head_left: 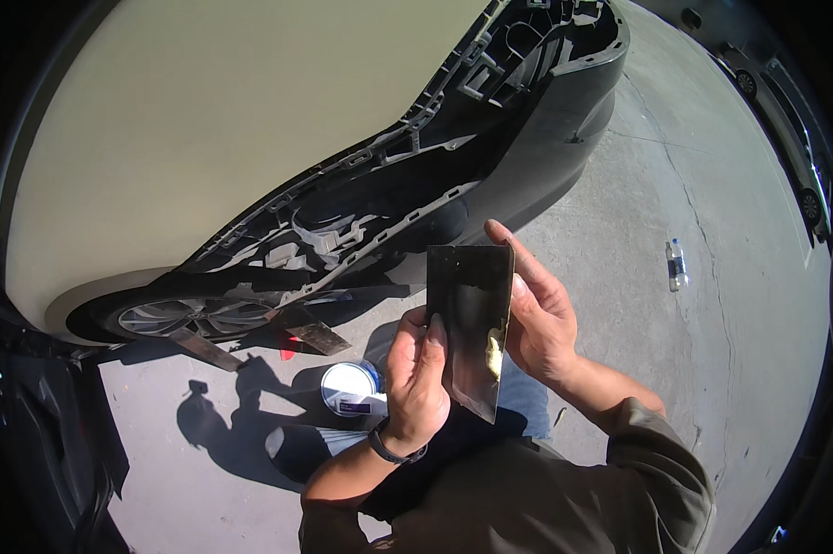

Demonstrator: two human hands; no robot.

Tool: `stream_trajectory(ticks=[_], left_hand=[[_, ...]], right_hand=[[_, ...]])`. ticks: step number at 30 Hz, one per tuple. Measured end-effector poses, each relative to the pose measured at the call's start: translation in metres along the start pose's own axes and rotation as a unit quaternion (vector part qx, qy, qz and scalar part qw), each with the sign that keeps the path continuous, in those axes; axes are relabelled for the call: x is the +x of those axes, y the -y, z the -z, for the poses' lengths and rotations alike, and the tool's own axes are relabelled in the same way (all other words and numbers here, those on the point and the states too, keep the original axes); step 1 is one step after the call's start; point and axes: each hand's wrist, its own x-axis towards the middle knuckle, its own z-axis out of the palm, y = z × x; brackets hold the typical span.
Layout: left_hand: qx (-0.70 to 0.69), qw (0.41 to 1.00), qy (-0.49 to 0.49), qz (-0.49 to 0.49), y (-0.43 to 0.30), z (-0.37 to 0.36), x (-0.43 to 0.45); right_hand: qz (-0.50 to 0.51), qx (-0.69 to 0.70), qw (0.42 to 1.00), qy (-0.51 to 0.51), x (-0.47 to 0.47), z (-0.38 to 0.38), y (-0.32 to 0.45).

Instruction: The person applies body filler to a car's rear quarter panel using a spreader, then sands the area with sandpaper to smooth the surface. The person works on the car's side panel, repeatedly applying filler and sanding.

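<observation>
Both hands hold a dark, flat rectangular plate (468, 298) upright in front of my torso. Its face is glossy and smeared, and a lump of pale yellow putty-like paste (494, 354) sticks near its right edge. My left hand (417, 384) grips the left edge, thumb on the front face. Along the right edge is my right hand (544, 322), its thumb near the rim and its index finger stretched up past the top corner. The fingers behind the plate are hidden. Below and left of the plate stands a round can with a white lid (347, 384).
Ahead is a car with a pale hood (250, 124), a grey bumper cover (541, 138) with exposed clips, and a wheel (195, 316). Flat strips (208, 350) lie by the wheel. Plastic bottles (676, 264) rest on cracked concrete (645, 346). Another car (780, 131) stands far right.
</observation>
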Motion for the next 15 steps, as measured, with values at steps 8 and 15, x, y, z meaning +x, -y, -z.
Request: stream_trajectory(ticks=[8, 15], left_hand=[[0.305, 0.913, -0.064, -0.262, -0.04, -0.004, 0.001], [0.429, 0.844, -0.03, -0.321, -0.046, -0.035, 0.015]], right_hand=[[0.212, -0.525, 0.811, 0.146, -0.001, 0.039, 0.069], [0.331, -0.652, 0.601, 0.322, 0.01, 0.029, 0.077]])
